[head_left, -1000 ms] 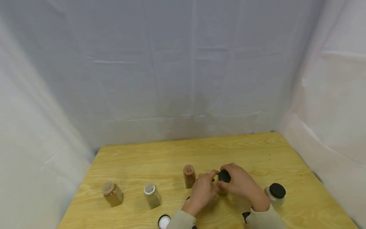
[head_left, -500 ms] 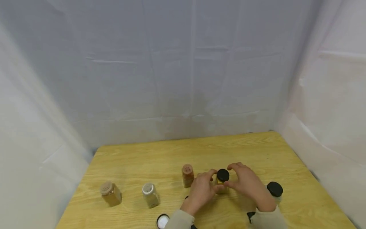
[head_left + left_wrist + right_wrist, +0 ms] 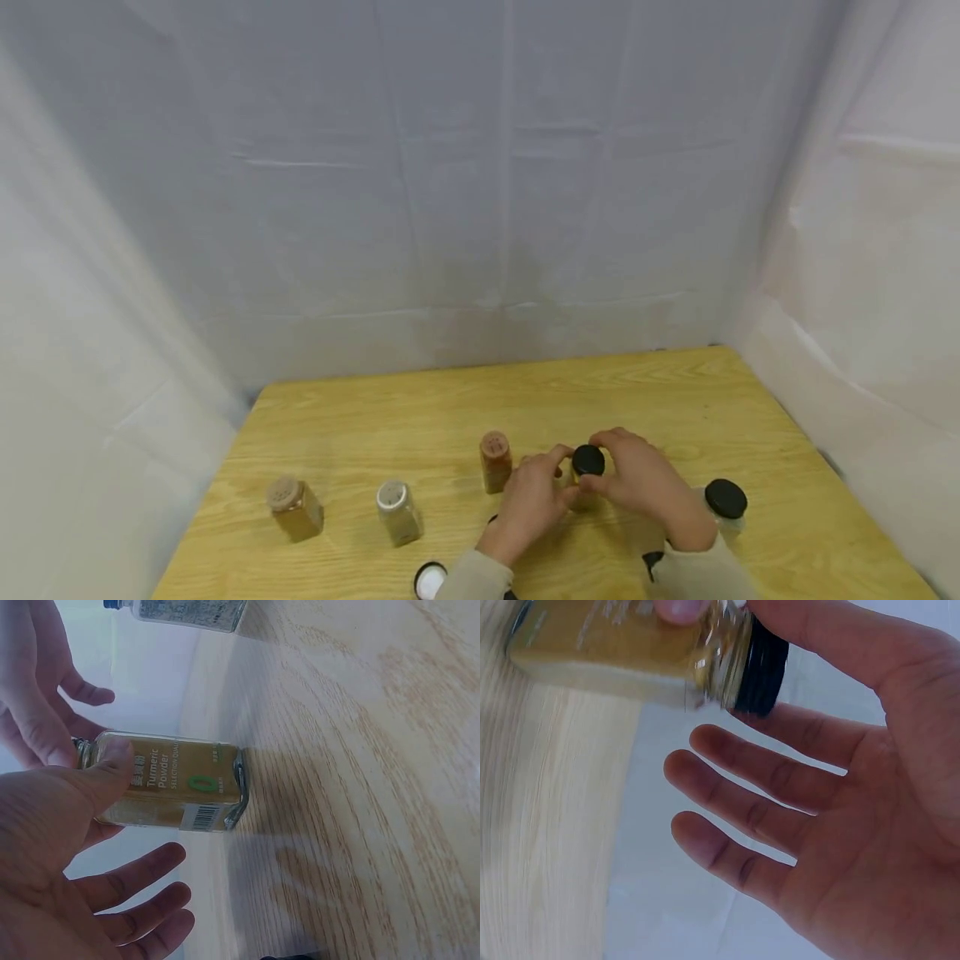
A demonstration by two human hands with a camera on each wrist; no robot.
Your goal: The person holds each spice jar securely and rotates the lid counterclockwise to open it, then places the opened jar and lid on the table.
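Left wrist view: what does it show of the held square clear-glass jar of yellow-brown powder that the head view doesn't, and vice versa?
Only the left wrist view: the white print "Turmeric Powder" and the striped barcode.

Only the head view: the top of the round black lid.

Both: the jar, the left hand gripping it, the right hand at its top, and the wood-grain tabletop.

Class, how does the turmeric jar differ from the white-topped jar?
The turmeric jar has a black lid on; the white-topped jar shows its bare white top. The turmeric jar is held by the left hand; the white-topped jar stands untouched. The turmeric jar's contents are yellow-brown, the white-topped jar's paler. Both are upright.
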